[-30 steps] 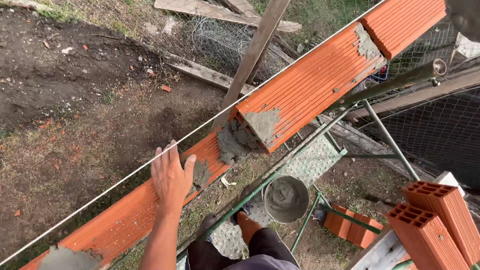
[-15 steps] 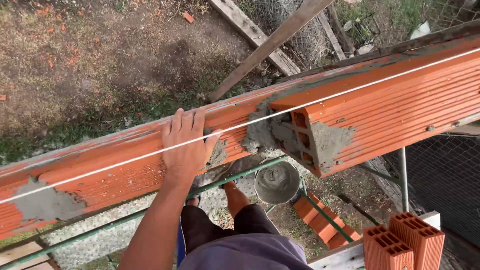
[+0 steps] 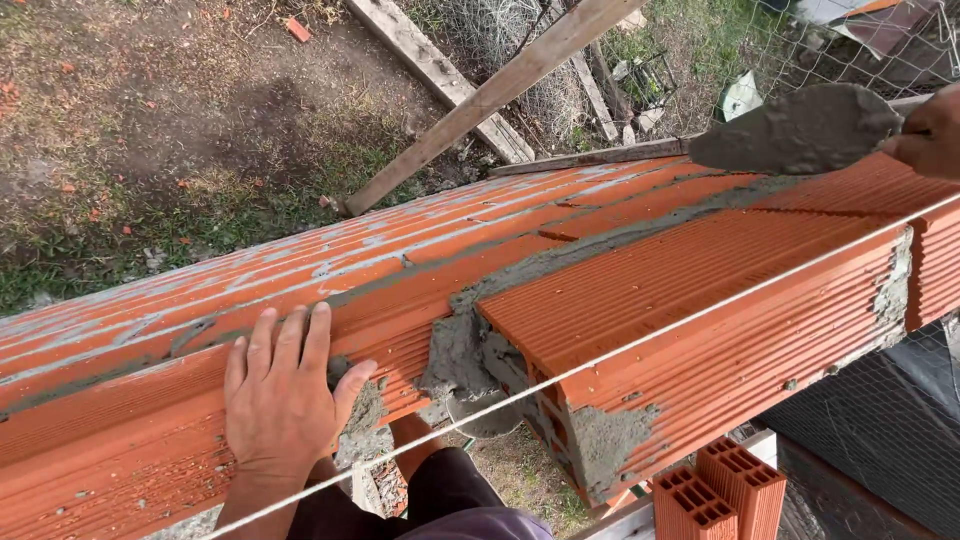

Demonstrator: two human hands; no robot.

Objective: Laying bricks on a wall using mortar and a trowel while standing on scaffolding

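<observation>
From the head camera, the left hand (image 3: 283, 400) lies flat and spread, palm down, on the ribbed top of the lower course of the orange brick wall (image 3: 150, 420), fingers pointing away from the person, thumb out to the right beside a patch of grey mortar (image 3: 455, 355). It grips nothing. The right hand (image 3: 928, 132) shows only in part at the upper right edge, closed around the handle of a trowel (image 3: 795, 130); the blade is loaded with grey mortar and hangs above the far side of the wall, not touching the bricks.

Between the two hands sits the end brick of the upper course (image 3: 690, 330), a hollow ribbed block whose open end faces the left hand, with mortar smeared on that end and in the joint beneath it. A taut white string line (image 3: 640, 345) runs slantwise across the near face of the wall, from lower left to upper right. Beyond the wall a wooden plank (image 3: 490, 95) leans over grass and bare earth. Spare hollow bricks (image 3: 720, 490) stand below at the bottom right.
</observation>
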